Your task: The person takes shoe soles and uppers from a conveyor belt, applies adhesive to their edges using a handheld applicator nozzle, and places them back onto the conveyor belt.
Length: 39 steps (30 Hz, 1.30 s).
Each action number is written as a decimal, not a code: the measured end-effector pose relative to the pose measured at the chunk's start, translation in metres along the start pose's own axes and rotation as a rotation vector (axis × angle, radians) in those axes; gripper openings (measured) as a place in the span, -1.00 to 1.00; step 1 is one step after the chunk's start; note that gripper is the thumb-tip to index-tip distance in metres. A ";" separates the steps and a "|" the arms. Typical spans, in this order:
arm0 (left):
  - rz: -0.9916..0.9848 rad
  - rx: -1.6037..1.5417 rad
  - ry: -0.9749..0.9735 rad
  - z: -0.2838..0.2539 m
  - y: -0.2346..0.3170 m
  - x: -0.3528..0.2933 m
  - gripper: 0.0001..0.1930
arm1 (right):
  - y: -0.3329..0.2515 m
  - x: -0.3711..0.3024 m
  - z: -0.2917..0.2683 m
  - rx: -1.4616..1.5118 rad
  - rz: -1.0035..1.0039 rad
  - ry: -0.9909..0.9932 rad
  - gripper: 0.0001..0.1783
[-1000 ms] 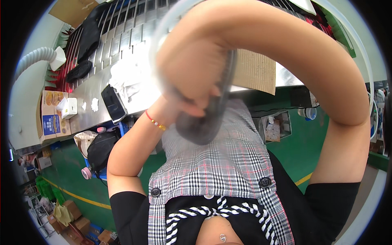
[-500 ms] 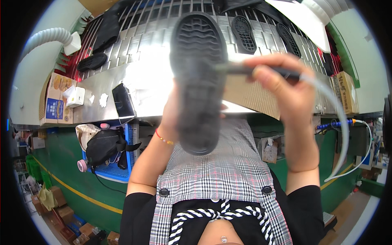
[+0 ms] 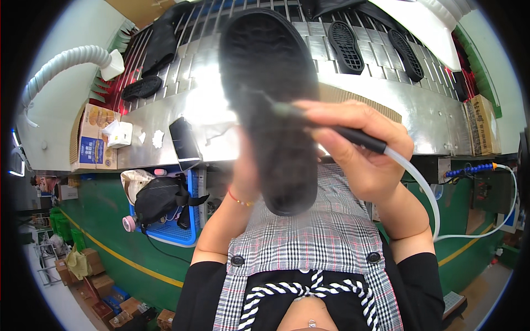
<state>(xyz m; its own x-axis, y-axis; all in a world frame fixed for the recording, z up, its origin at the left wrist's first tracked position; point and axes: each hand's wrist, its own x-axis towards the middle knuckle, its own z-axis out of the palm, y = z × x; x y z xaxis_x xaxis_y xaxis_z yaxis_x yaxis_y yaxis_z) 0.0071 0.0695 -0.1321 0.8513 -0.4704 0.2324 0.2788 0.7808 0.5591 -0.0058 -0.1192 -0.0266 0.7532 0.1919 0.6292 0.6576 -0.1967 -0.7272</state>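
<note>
A black shoe sole (image 3: 276, 71) stands up before me, its wavy face blurred by motion. My left hand (image 3: 247, 168) is closed round its left side, with the fingers hidden behind it. In my right hand (image 3: 370, 143) a black pen-shaped tool (image 3: 361, 138) is pinched between thumb and fingers. Its thin tip lies over the middle of the sole; whether it touches the rubber I cannot tell. From the tool's back end a translucent hose (image 3: 424, 190) curves down to the right.
Behind the sole runs a slatted metal conveyor (image 3: 326, 41) carrying more black soles (image 3: 346, 48). On the metal ledge are a phone-like dark slab (image 3: 184, 142), a tissue pack (image 3: 119, 134) and a carton (image 3: 95, 140). A blue basket (image 3: 190, 220) holding a black bag sits lower left.
My right hand has come down and inward, bringing the tool's tip from the sole's right edge over its middle. The sole appears larger and tilts more. The whole view has shifted slightly.
</note>
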 end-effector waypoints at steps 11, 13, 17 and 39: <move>0.004 0.370 0.245 0.008 -0.001 -0.004 -0.20 | 0.006 0.006 0.017 -0.130 -0.131 0.032 -0.74; 0.022 0.412 0.219 0.011 -0.001 -0.004 -0.21 | 0.008 0.007 0.017 -0.109 -0.200 0.074 -0.72; 0.025 0.381 0.246 0.011 -0.001 -0.003 -0.23 | 0.007 0.007 0.015 -0.115 -0.203 0.082 -0.69; 0.000 0.324 0.469 -0.006 0.007 0.004 0.10 | -0.004 -0.023 0.002 -0.102 0.000 -0.090 -0.72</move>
<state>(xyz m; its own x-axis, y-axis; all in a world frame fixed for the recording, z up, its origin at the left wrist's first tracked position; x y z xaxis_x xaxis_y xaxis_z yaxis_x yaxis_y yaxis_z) 0.0154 0.0756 -0.1320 0.9782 -0.1795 -0.1045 0.1910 0.5797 0.7921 -0.0256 -0.1211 -0.0382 0.7515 0.2763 0.5991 0.6595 -0.2923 -0.6925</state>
